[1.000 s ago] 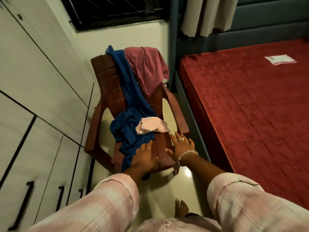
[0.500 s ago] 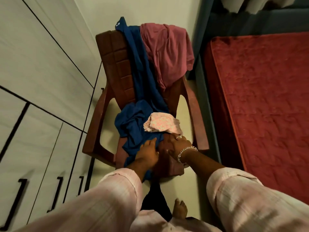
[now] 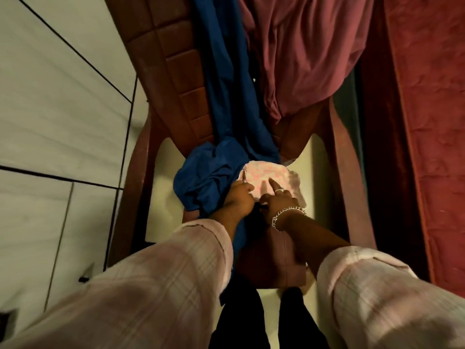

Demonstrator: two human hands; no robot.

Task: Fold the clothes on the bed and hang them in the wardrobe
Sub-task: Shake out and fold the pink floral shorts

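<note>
reaching onto the chair seat with both hands. left hand (image 3: pixel 240 197) curls its fingers at the near edge of the small pink cloth (image 3: pixel 266 178), where that meets the blue garment (image 3: pixel 214 177) — whether it pinches cloth i cannot tell. right hand (image 3: pixel 276 197) lies on the pink cloth, forefinger straight, not clenched, bracelet at the wrist.

change: a second ago both hands lay flat on the seat front, short of the pink cloth; now they are on it and the head has come in close. judgement: the pick-up of the first piece is starting; no folding done.

around: blue garment trails up the back of the brown chair (image 3: pixel 161 61); maroon garment (image 3: pixel 302 54) hangs beside it. bed (image 3: pixel 432 122) to the right, wardrobe doors (image 3: pixel 50 109) to the left — shut. blue folds touch the pink cloth and may drag along.
</note>
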